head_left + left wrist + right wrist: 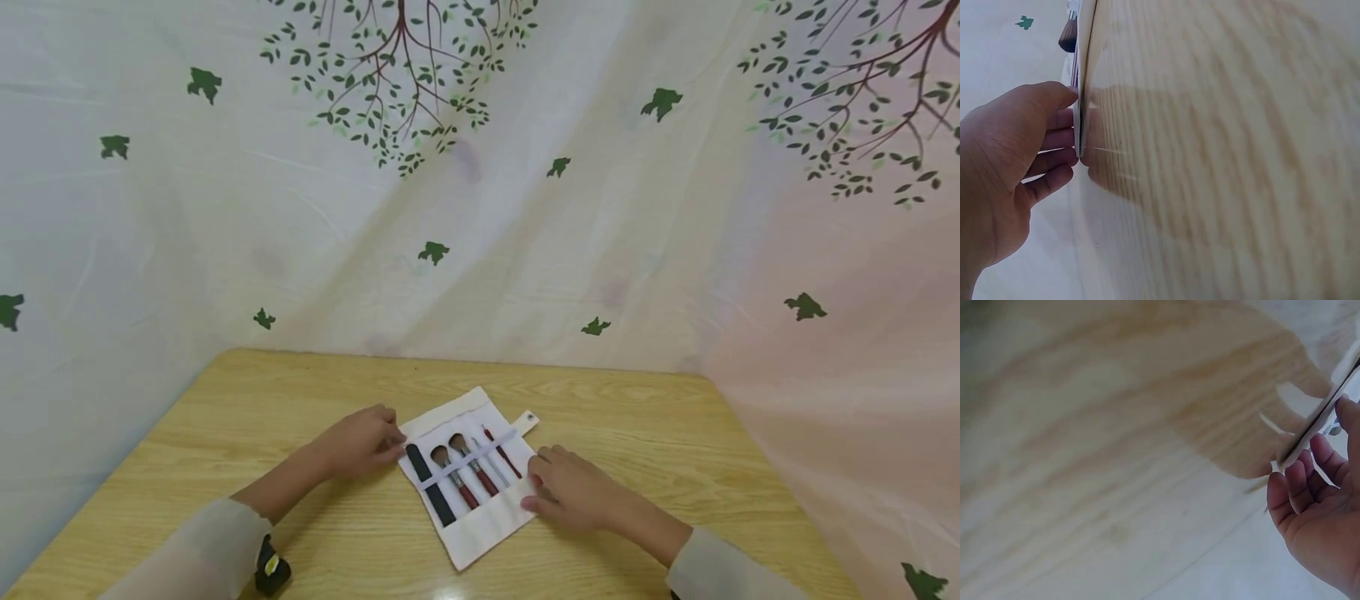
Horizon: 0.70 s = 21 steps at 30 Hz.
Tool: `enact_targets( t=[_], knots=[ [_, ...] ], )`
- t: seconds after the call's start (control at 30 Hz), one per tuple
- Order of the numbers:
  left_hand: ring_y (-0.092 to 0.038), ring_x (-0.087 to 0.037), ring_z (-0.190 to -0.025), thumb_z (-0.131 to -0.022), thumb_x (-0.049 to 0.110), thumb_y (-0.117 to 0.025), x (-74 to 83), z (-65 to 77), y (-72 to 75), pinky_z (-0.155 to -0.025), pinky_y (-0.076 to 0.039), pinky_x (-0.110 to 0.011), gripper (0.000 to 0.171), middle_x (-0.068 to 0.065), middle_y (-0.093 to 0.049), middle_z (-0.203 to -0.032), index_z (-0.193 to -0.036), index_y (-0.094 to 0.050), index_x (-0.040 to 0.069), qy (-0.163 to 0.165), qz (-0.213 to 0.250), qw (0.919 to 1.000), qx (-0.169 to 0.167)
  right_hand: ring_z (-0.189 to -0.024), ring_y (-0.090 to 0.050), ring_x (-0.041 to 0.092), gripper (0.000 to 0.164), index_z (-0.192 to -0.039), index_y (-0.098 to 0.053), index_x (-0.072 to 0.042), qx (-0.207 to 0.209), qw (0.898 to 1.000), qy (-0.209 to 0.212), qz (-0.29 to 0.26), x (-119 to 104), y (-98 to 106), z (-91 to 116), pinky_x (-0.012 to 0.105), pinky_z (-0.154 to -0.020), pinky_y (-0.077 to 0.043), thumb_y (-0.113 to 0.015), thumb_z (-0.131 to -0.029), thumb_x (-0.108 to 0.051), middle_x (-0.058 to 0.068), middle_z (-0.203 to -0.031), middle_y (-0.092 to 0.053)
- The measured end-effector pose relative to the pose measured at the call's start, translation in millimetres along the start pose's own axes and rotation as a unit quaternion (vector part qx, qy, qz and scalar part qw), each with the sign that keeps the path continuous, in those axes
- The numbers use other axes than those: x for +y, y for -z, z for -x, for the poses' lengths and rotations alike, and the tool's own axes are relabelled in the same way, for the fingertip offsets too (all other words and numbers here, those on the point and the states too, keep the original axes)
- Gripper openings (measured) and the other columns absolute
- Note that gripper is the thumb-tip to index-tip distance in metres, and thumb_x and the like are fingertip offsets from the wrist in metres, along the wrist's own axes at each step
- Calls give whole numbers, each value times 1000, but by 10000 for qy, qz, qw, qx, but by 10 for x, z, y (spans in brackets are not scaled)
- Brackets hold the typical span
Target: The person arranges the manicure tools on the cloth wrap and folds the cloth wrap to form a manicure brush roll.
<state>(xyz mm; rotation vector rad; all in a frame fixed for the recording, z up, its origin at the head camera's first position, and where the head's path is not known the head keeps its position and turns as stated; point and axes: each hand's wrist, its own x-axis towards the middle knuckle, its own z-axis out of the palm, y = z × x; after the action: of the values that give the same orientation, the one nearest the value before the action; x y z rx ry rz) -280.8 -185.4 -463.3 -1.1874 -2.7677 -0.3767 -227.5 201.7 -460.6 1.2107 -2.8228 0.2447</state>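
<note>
Table [622, 408]: two hands [367, 442] [566, 487], one apparently five-tool case [487, 523].

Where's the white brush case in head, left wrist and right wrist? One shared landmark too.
Head: white brush case lower centre, lying open between left hand and right hand.
Left wrist: upper left, the case seen edge-on as a thin near-vertical strip by the left hand.
Right wrist: far right, upper half, the case edge-on as a slanted strip by the right hand.
Shared landmark: wood-grained table, in all three.

The pocket [483, 530] hides the lower ends of the brushes [486, 480], and both sleeves [197, 546] are cropped.
</note>
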Motion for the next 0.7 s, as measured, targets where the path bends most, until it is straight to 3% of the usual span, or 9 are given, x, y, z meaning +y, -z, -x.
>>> enact_targets(
  t=[0.33, 0.53, 0.7],
  knots=[
    [-43, -2, -70, -96, 29, -74, 105, 67, 52, -64, -43, -22, 17, 13, -48, -75, -91, -79, 13, 87, 460, 9981, -412, -86, -46, 11, 20, -97, -60, -15, -309, 9992, -85, -240, 224, 91, -86, 32, -78, -47, -69, -99, -33, -9, -92, -52],
    [-34, -1, -65, -96, 29, -73, 248, 97, 41, -59, -33, -21, 26, 12, -41, -70, -73, -64, 21, -264, 463, 9975, -470, -91, -49, 12, 18, -103, -64, -11, -625, 9970, -357, -289, 329, 164, -152, 35, -81, -50, -72, -97, -26, -6, -98, -55],
    [-38, 0, -66, -96, 28, -73, 290, 90, 44, -59, -36, -20, 22, 11, -46, -71, -76, -67, 21, -364, 422, 9973, -477, -92, -51, 15, 20, -108, -66, -8, -715, 9968, -363, -56, 332, 195, -162, 37, -83, -50, -73, -97, -23, -4, -99, -58]
  ],
)
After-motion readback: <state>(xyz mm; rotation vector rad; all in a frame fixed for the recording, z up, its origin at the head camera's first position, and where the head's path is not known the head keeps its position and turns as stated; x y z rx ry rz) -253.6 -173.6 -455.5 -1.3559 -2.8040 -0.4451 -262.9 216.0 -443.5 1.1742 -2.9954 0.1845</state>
